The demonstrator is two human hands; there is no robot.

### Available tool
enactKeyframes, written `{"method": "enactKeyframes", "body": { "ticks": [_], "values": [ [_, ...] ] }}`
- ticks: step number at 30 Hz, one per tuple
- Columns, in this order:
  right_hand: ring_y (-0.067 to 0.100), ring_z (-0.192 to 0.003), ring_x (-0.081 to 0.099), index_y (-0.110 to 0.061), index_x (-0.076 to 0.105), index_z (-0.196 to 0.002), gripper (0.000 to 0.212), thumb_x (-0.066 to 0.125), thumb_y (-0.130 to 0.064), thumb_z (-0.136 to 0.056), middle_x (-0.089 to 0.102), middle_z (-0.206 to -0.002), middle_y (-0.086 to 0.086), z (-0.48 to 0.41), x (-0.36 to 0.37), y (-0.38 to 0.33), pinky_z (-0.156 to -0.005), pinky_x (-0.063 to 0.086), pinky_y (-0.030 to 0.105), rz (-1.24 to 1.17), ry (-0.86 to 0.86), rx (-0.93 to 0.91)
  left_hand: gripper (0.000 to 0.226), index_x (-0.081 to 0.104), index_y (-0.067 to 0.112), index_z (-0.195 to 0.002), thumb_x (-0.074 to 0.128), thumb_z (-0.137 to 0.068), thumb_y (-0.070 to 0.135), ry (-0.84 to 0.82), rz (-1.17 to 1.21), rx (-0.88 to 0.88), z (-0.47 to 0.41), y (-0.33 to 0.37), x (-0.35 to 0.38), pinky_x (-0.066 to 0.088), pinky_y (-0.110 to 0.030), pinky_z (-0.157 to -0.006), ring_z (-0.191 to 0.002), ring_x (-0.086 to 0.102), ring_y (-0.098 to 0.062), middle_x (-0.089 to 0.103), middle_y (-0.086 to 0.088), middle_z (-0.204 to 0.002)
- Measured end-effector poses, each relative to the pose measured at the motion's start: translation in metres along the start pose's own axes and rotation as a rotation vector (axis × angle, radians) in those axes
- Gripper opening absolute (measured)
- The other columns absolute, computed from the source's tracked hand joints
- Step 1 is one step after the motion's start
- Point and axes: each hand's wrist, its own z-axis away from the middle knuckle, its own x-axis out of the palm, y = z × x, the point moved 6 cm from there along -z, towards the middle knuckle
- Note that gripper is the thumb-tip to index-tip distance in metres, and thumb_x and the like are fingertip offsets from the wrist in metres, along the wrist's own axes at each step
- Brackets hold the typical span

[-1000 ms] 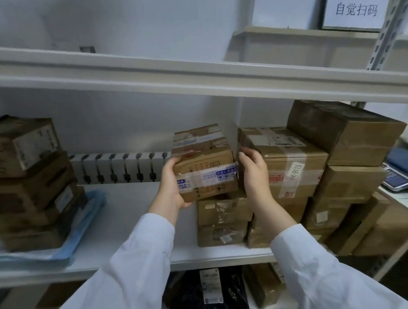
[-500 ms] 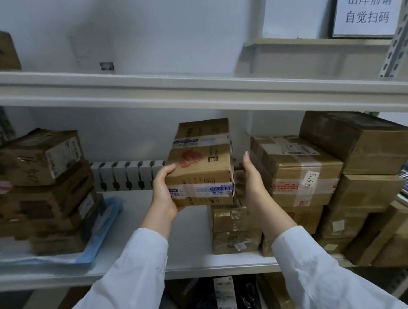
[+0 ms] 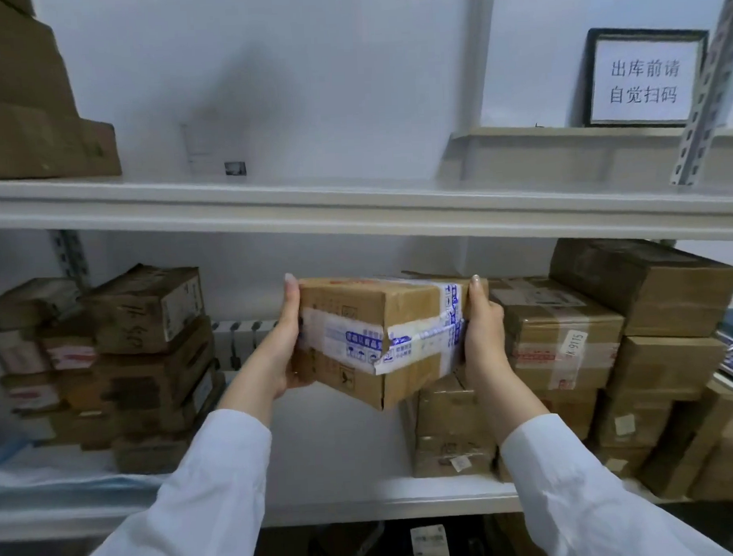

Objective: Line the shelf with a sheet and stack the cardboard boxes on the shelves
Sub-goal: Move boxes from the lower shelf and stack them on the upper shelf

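1. The box [image 3: 384,340], a second ago just above the short pile [image 3: 451,425], now hangs tilted, clear of it, over the middle shelf's [image 3: 345,495] front edge.
2. Left hand [image 3: 282,348] and right hand [image 3: 482,327] stay clamped on its ends.
3. Likely bound for the upper shelf [image 3: 353,202].

I have both arms stretched forward, white sleeves ending short of the wrists. My left hand [image 3: 282,348] presses flat, fingers pointing up, thumb tucked below. My right hand [image 3: 482,327] mirrors it on the right, palm facing inward.
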Motion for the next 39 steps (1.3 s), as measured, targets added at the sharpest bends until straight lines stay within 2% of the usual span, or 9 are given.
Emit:
{"method": "enactKeyframes", "body": {
  "ticks": [5,12,17,23,26,29,32,36,39],
  "values": [
    [0.026,-0.089,0.065,-0.007,0.05,-0.118,0.073,0.035,-0.07,-0.086,0.065,-0.096,0.008,0.018,-0.007,-0.026,-0.076,0.049,0.038,0.036,0.06,-0.086,0.109,0.064,0.02,-0.104,0.053,-0.024,0.094,-0.171,-0.17,0.245,0.033,0.036,0.001,0.05,-0.034,-0.071,-0.082,0.064,-0.022,0.074,-0.002,-0.084],
    [0.031,-0.096,0.065,-0.015,0.06,-0.11,0.119,0.028,-0.103,-0.036,0.069,-0.1,0.008,-0.003,-0.011,-0.062,-0.092,0.047,0.057,0.125,0.03,-0.179,0.111,0.059,0.015,-0.101,0.08,-0.007,0.072,-0.312,-0.182,0.356,0.065,0.073,0.0,0.045,-0.027,-0.074,-0.083,0.055,-0.019,0.066,-0.004,-0.09],
    [0.029,-0.097,0.065,-0.024,0.065,-0.099,0.085,0.04,-0.091,-0.053,0.072,-0.098,0.003,-0.008,0.0,-0.07,-0.094,0.047,0.055,0.149,-0.047,-0.112,0.106,0.062,0.017,-0.099,0.078,-0.011,0.075,-0.256,-0.12,0.367,0.074,0.093,-0.01,0.041,-0.023,-0.055,-0.061,0.049,-0.014,0.064,-0.004,-0.079],
    [0.031,-0.101,0.064,-0.017,0.057,-0.119,0.094,0.052,-0.08,-0.05,0.069,-0.11,0.007,-0.009,0.033,-0.092,-0.096,0.047,0.052,0.14,-0.165,-0.092,0.076,0.063,0.018,-0.096,0.063,-0.049,0.079,-0.134,-0.191,0.398,0.09,0.126,-0.023,0.038,-0.026,-0.056,-0.06,0.048,-0.016,0.06,-0.008,-0.073],
    [0.034,-0.093,0.067,-0.014,0.07,-0.094,0.065,0.054,-0.069,-0.064,0.072,-0.101,0.012,0.021,0.058,-0.121,-0.095,0.049,0.049,0.119,-0.305,-0.134,0.071,0.062,0.016,-0.091,0.049,-0.062,0.08,-0.091,-0.265,0.439,0.1,0.146,-0.03,0.035,-0.022,-0.048,-0.052,0.046,-0.016,0.061,-0.009,-0.068],
    [0.02,-0.063,0.07,-0.017,0.071,-0.084,0.042,0.047,-0.051,-0.092,0.073,-0.074,0.005,0.033,0.07,-0.138,-0.07,0.053,0.033,0.044,-0.401,-0.123,0.074,0.063,0.014,-0.089,0.047,-0.062,0.08,-0.061,-0.316,0.487,0.114,0.17,-0.037,0.031,-0.017,-0.038,-0.042,0.044,-0.015,0.061,-0.011,-0.069],
    [0.02,-0.069,0.069,-0.015,0.068,-0.097,0.037,0.045,-0.045,-0.095,0.074,-0.076,0.003,0.038,0.08,-0.159,-0.059,0.05,0.026,-0.025,-0.452,-0.193,0.063,0.062,0.016,-0.076,0.045,-0.072,0.076,0.02,-0.364,0.593,0.133,0.2,-0.045,0.027,-0.013,-0.032,-0.035,0.044,-0.013,0.062,-0.007,-0.06],
    [0.01,-0.049,0.065,-0.016,0.061,-0.074,0.039,0.035,-0.027,-0.101,0.068,-0.054,-0.005,0.045,0.092,-0.191,-0.043,0.047,0.014,-0.154,-0.439,-0.295,0.055,0.066,0.023,-0.082,0.041,-0.078,0.072,0.045,-0.39,0.779,0.162,0.235,-0.046,0.034,-0.017,-0.035,-0.041,0.052,-0.012,0.067,-0.003,-0.062],
    [0.016,-0.074,0.067,-0.023,0.054,-0.076,0.024,0.042,-0.032,-0.095,0.068,-0.078,0.001,0.037,0.099,-0.207,-0.071,0.053,0.028,-0.198,-0.32,-0.377,0.054,0.067,0.027,-0.094,0.043,-0.078,0.073,0.095,-0.401,0.8,0.166,0.244,-0.042,0.048,-0.023,-0.049,-0.056,0.066,-0.018,0.073,-0.004,-0.077]
  ]
}}
